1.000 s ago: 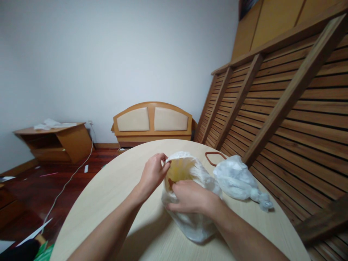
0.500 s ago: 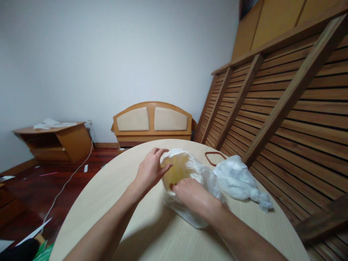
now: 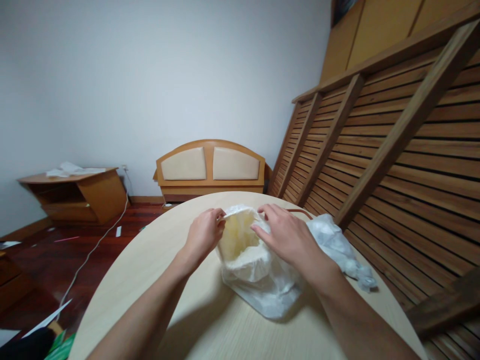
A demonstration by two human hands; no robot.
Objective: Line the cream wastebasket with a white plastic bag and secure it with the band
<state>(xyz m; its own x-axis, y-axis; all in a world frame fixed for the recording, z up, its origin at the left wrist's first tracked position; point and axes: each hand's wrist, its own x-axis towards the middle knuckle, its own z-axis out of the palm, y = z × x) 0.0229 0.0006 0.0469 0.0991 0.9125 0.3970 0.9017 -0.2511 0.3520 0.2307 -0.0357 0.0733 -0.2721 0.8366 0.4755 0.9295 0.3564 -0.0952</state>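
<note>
A white plastic bag with pale yellowish contents stands open on the round light-wood table. My left hand pinches the bag's left rim between thumb and fingers. On the right side of the opening lies my right hand, fingers closed on the rim and pulling it apart from the left. A second, knotted white plastic bag lies just right of my right wrist. A brown rubber band peeks out behind my right hand.
A slatted wooden frame leans along the table's right side. Beyond the table stand a wooden headboard against the wall and a low corner shelf at left. A cable and paper scraps lie on the dark floor.
My right hand came out of the bag's mouth and moved up to the right rim. The left hand went back to pinching the left rim. The bag's mouth is wider.
</note>
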